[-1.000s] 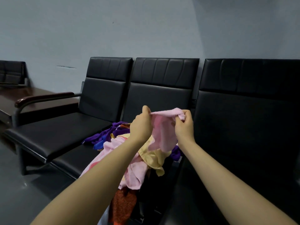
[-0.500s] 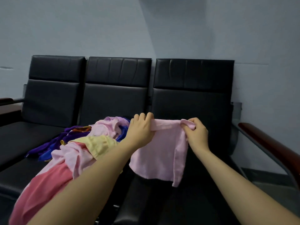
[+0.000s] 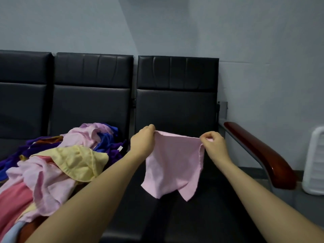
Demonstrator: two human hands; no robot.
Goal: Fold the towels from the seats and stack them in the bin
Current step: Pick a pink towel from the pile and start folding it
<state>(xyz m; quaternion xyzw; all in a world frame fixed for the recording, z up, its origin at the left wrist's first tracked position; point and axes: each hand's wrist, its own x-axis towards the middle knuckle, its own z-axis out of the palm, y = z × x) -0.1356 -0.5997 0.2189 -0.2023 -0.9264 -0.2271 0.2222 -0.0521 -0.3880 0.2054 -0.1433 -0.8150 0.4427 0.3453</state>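
A light pink towel (image 3: 173,165) hangs spread out in the air above the rightmost black seat (image 3: 201,216). My left hand (image 3: 142,140) pinches its top left corner and my right hand (image 3: 213,143) pinches its top right corner. The towel's lower edge dangles free above the seat. A heap of towels (image 3: 57,163) in pink, yellow, blue, purple and red covers the middle seat to the left. A white slatted bin (image 3: 315,162) stands on the floor at the far right, partly cut off by the frame edge.
Three black padded seats stand in a row against a grey wall. A dark red wooden armrest (image 3: 259,153) on a metal frame runs between the rightmost seat and the bin. Grey floor shows at the lower right.
My hands have drawn apart, so the pink towel is stretched wider between them. The view has swung to the right, bringing the armrest and the white bin into sight.
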